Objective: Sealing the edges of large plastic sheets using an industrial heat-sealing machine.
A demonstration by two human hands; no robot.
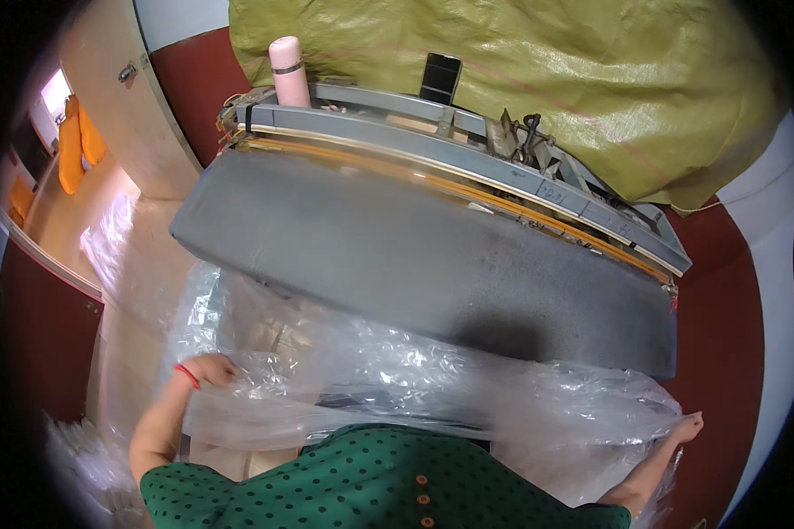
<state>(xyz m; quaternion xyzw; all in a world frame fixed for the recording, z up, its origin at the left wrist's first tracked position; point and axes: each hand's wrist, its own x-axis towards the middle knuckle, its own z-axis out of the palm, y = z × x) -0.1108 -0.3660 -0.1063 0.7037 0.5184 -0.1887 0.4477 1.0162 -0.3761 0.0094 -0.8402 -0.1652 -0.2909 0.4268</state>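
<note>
A wide sheet of clear plastic film (397,361) stretches between my two hands, in front of my green dotted shirt. My left hand (210,370), with a red band at the wrist, is closed on the film's left part. At the far right, my right hand (690,428) pinches the film's corner, its fingers curled. Just beyond the film lies the long grey padded surface (370,238) of a machine, its near edge running along the plastic. Part of the film hangs down in folds below that edge.
Behind the grey surface runs a metal frame (468,141) with a sealing-bar look. On it stand a pink bottle (289,75) and a dark phone (441,79). A yellow-green tarp (591,79) covers the back. More plastic film (110,238) lies on the floor near the door (119,97).
</note>
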